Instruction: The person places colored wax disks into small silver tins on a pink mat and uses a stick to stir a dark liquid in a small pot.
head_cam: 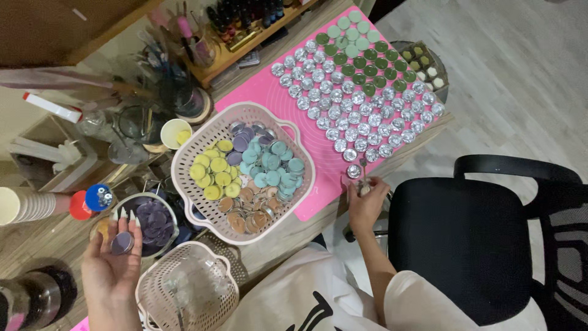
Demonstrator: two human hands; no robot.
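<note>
Hovering right hand (366, 205) at pink mat (318, 132) edge

This is a home craft workshop. A wooden tabletop (392, 156) carries a pink mat (318, 138) lined with rows of small round tins (361, 116), a pink basket (242, 171) of coloured discs, jars of brushes and tools (165, 67), and a rack of small bottles (245, 18). A black office chair (465, 239) stands on the grey floor (520, 73).

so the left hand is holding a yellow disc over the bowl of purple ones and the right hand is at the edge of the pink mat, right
Not quite. In the head view the disc in the left hand is purple, not yellow. It is held beside the bowl of purple discs, and the right hand is at the pink mat's edge.
</note>
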